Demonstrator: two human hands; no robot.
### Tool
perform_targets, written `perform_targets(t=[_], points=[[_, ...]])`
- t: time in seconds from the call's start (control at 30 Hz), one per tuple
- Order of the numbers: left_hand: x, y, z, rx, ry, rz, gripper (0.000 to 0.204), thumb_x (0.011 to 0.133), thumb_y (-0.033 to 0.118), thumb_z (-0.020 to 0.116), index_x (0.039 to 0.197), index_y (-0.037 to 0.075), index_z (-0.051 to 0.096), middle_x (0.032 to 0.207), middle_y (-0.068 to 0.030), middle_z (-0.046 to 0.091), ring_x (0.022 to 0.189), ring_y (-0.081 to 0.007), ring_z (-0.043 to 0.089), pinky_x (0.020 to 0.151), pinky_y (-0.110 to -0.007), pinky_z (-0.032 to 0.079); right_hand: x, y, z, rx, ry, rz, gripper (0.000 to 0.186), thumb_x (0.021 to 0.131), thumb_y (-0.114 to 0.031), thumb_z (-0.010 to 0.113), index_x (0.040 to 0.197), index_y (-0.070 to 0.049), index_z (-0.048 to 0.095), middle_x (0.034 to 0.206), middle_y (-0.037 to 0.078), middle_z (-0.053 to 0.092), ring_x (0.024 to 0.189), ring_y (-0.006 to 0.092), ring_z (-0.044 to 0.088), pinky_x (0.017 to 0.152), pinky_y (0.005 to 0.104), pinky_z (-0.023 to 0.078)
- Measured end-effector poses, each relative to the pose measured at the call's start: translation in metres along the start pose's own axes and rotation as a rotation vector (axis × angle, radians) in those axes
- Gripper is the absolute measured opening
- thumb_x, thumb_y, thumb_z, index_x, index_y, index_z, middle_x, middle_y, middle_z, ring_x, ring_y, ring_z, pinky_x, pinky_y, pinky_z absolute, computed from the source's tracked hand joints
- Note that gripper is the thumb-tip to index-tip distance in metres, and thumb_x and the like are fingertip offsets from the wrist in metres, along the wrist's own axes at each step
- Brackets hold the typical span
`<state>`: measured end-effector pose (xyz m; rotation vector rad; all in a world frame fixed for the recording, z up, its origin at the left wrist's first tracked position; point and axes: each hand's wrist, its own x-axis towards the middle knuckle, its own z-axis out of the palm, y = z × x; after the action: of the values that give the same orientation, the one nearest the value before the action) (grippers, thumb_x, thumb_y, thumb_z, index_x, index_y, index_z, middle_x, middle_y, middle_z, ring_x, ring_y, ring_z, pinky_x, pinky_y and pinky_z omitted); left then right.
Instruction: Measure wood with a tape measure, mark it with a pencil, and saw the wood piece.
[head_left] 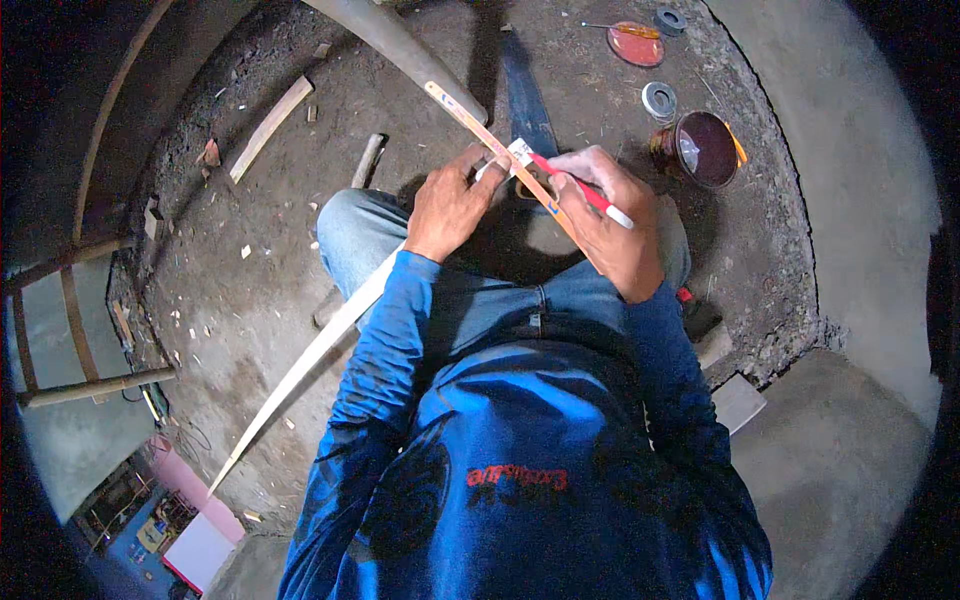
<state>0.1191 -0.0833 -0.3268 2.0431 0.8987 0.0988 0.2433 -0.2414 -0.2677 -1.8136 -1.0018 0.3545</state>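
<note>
My left hand (450, 200) is closed around a long pale wooden strip (320, 345), its thumb and fingers also at the edge of an orange ruler (462, 117). The ruler lies slantwise across the strip's far end. My right hand (615, 215) grips a red pen (592, 192) with a white end. Its tip is at the white end of the strip, beside the ruler. Under my hands lies a dark blue blade (530, 95), probably a saw's; its near part is mostly hidden.
A dark-filled tin (705, 150) stands at the right, near a metal ring (659, 101), a red lid (635, 45) and a grey roll (670, 20). Wood pieces (272, 128) and chips litter the floor. A thick pole (400, 45) comes in at the top. Walls border the right.
</note>
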Motion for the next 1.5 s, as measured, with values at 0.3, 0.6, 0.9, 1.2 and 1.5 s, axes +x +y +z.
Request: perform_targets(t=[0.3,0.6,0.9,1.2,1.5], points=[[-0.002,0.003,-0.001,-0.008,0.014,0.046,0.044,0.093,0.041,0.056,0.116,0.005,0.065,0.096,-0.0216,0.069,0.092,-0.0344,0.067,0.083,-0.041,0.049,0.009,0.016,0.021,0.092,0.005,-0.111,0.012,0.089,-0.011,0.066,0.098,-0.004,0.063,0.089,0.016,0.068,0.08,0.0347,0.068,0.067,0.0364,0.052],[-0.004,0.004,-0.001,0.028,-0.001,0.014,0.05,0.092,0.054,0.051,0.116,0.012,0.064,0.093,-0.0237,0.068,0.094,-0.0438,0.064,0.082,-0.05,0.049,0.005,0.015,0.014,0.005,-0.071,-0.068,0.011,0.087,-0.009,0.066,0.097,-0.004,0.064,0.088,0.018,0.068,0.078,0.0345,0.068,0.067,0.0368,0.052],[0.001,-0.002,0.0,0.008,-0.008,-0.008,0.051,0.091,0.052,0.052,0.118,0.01,0.063,0.095,-0.0268,0.067,0.097,-0.0447,0.063,0.085,-0.051,0.048,-0.005,0.004,-0.003,0.094,-0.031,0.051,0.009,0.088,-0.009,0.064,0.096,-0.005,0.063,0.088,0.016,0.069,0.081,0.0287,0.07,0.069,0.0345,0.053],[-0.005,0.004,0.001,-0.027,-0.004,0.054,0.048,0.092,0.05,0.052,0.117,0.011,0.064,0.097,-0.0255,0.068,0.097,-0.045,0.063,0.085,-0.05,0.048,0.005,0.014,0.018,0.068,0.007,-0.085,0.011,0.089,-0.012,0.066,0.097,-0.005,0.064,0.086,0.015,0.068,0.077,0.029,0.069,0.067,0.035,0.052],[-0.004,-0.001,-0.001,0.01,0.01,0.034,0.048,0.093,0.05,0.051,0.119,0.011,0.063,0.097,-0.0255,0.068,0.098,-0.0452,0.063,0.085,-0.051,0.048,-0.014,0.014,-0.003,0.023,-0.14,0.128,0.009,0.091,-0.011,0.058,0.093,-0.003,0.062,0.087,0.017,0.067,0.081,0.0312,0.068,0.07,0.039,0.051]])
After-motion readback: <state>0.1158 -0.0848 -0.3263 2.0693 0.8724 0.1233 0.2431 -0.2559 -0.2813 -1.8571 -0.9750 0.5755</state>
